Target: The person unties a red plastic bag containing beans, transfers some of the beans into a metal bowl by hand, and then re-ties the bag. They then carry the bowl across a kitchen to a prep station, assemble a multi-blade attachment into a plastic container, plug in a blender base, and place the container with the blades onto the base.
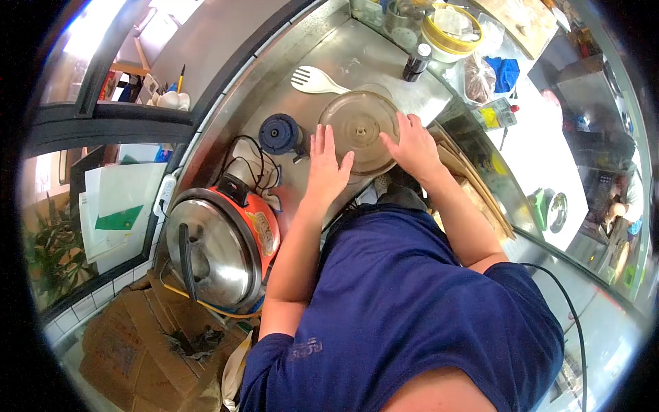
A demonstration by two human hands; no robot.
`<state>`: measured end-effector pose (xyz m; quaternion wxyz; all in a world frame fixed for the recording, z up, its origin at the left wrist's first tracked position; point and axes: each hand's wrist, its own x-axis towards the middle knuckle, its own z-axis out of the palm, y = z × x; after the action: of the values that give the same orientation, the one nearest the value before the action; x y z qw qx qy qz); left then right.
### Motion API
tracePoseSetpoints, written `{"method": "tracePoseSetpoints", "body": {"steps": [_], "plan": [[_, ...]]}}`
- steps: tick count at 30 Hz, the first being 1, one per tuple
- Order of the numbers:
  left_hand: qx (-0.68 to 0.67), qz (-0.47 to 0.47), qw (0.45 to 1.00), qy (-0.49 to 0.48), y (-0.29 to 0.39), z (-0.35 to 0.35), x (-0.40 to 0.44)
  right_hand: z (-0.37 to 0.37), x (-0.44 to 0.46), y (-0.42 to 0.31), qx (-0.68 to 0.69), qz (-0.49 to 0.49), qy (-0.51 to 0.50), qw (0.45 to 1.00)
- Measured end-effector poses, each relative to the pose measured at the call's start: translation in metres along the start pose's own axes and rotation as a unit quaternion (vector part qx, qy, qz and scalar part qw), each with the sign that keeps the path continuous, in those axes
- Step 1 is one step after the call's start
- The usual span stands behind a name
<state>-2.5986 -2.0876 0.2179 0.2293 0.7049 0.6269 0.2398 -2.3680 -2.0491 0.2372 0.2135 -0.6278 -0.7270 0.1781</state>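
A round, see-through brownish disc with a small fitting at its centre (361,131), like a lid or a turntable plate, lies on the metal counter (374,51). At its left rim is my left hand (328,168), fingers stretched out and thumb apart. My right hand (416,147) is at the opposite rim with its fingers spread. Whether either palm presses on the disc, I cannot tell. Just beyond the disc lies a white slotted spatula (316,80), its handle end close to the rim. A dark blue round-topped device (279,133) stands left of my left hand.
A large orange cooker with a steel lid (215,250) stands at the left, with a black cable (264,161) nearby. A dark bottle (417,63) and a yellow-rimmed tub (452,33) are at the back right. Flattened cardboard (141,350) lies lower left.
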Motion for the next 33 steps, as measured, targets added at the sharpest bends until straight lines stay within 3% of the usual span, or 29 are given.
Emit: {"method": "tracePoseSetpoints", "body": {"steps": [3, 8, 15, 19, 26, 33], "plan": [[0.065, -0.047, 0.996, -0.04, 0.021, -0.007, -0.001, -0.003, 0.018, 0.011, 0.062, 0.063, -0.063, 0.994], [0.102, -0.043, 0.992, -0.067, 0.022, -0.012, 0.006, -0.017, 0.036, 0.019, 0.079, 0.064, -0.153, 0.983], [0.03, -0.073, 0.996, -0.039, 0.031, -0.016, 0.002, -0.009, 0.034, 0.034, 0.139, 0.061, -0.153, 0.976], [-0.031, -0.138, 0.99, -0.029, 0.041, -0.02, -0.005, 0.003, 0.029, 0.042, 0.1, 0.033, -0.085, 0.991], [0.001, -0.135, 0.99, -0.039, 0.025, -0.007, -0.021, 0.006, 0.034, 0.046, 0.123, 0.047, -0.131, 0.983], [-0.002, -0.147, 0.989, -0.03, 0.027, -0.01, -0.018, 0.006, 0.036, 0.038, 0.103, 0.003, -0.087, 0.991]]}}
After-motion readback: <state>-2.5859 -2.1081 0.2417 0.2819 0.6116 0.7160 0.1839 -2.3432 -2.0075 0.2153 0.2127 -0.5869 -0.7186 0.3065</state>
